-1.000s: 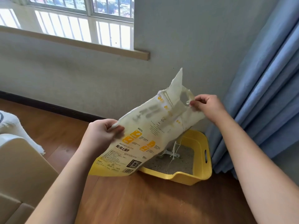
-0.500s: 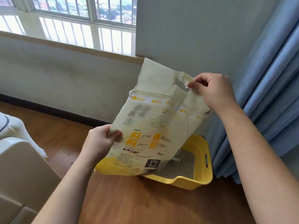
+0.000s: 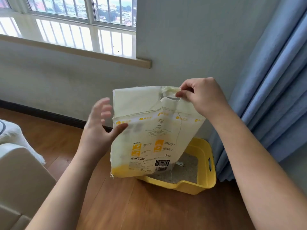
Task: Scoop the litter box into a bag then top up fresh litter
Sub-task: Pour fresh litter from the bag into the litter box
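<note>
Your right hand (image 3: 201, 97) pinches the torn strip above the cut-out handle of the cream and yellow woven litter bag (image 3: 149, 135), its fingers (image 3: 182, 93) closed on that top edge, so the bag hangs upright in the air from this one grip. The bag looks flat and slack, with yellow printed squares, dark text and a code patch low on its face, and a loose thread trailing from its lower part.

Your left hand (image 3: 101, 128) is spread open just beside the bag's left edge. Its fingers are wide apart and blurred, and only the thumb lies against the bag's face, near the printed band; it grips nothing.

The bag hangs in front of and above the yellow plastic litter box (image 3: 206, 171), which sits on the brown wooden floor (image 3: 116, 205) close to the grey wall (image 3: 191, 39), beside the blue curtain (image 3: 274, 97). The bag hides the box's left part. Pale grey litter (image 3: 186, 171) covers the visible bottom of the box, and a small white scoop (image 3: 179, 163) lies on it, partly behind the bag's lower right corner. A slot handle is cut in the box's right wall.

At the left edge you can see a beige piece of furniture (image 3: 20, 180) with white cloth (image 3: 15, 135) on it, and the barred window (image 3: 74, 22) above the sill.
</note>
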Motion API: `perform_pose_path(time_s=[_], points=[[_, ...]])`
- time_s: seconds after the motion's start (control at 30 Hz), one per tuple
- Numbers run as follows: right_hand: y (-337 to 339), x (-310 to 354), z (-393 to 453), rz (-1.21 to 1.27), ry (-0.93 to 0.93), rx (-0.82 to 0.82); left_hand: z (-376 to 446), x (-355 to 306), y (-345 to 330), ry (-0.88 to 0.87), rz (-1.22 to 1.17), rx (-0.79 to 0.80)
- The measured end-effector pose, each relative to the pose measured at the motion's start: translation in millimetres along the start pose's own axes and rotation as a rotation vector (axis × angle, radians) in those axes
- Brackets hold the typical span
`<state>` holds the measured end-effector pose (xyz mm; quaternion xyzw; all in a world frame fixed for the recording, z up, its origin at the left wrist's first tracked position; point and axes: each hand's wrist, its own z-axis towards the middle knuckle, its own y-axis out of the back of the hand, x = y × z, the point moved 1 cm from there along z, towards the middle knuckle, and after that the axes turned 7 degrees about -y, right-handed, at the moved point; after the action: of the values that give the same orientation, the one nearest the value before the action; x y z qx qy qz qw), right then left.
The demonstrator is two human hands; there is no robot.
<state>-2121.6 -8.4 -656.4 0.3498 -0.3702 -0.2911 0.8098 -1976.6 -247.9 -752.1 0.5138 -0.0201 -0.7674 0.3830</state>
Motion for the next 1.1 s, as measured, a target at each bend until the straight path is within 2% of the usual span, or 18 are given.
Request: perform_pose_path(time_s=[0.1, 0.2, 0.27, 0.37, 0.5, 0.63, 0.77, 0.87, 1.0, 1.1], points=[[-1.9, 3.0, -1.0, -0.037, 0.025, 0.033, 7.2, -42.9, 9.6, -0.33, 0.254, -0.143], [-6.3, 8.6, -3.0, -0.11, 0.05, 0.064, 21.2, -77.5, 4.1, -0.542, 0.615, -0.07], [-10.4, 11.8, -4.3, -0.153, 0.066, 0.093, 33.7, -95.2, -5.5, -0.55, 0.83, 0.084], [-17.4, 21.1, -5.9, -0.132, 0.102, 0.138, 55.0, -107.9, -23.8, -0.386, 0.98, 0.294], [-21.6, 28.4, -7.2, -0.046, 0.115, 0.19, 65.5, -99.4, -30.6, -0.229, 0.845, 0.462], [-28.4, 23.3, -8.8, 0.017, 0.066, 0.301, 59.7, -77.7, -28.4, -0.17, 0.542, 0.463], [-39.8, 17.2, -13.8, 0.147, 0.029, 0.498, 53.0, -69.8, -31.0, -0.16, 0.479, 0.504], [-34.2, -0.3, -13.4, 0.335, -0.042, 0.537, 51.7, -68.7, -27.2, -0.165, 0.489, 0.443], [-35.7, -46.7, -12.0, 0.509, -0.229, 0.418, 50.3, -67.4, -19.0, -0.162, 0.466, 0.343], [-54.1, -74.5, -21.4, 0.792, -0.357, 0.566, 51.5, -68.3, -8.7, -0.193, 0.445, 0.275]])
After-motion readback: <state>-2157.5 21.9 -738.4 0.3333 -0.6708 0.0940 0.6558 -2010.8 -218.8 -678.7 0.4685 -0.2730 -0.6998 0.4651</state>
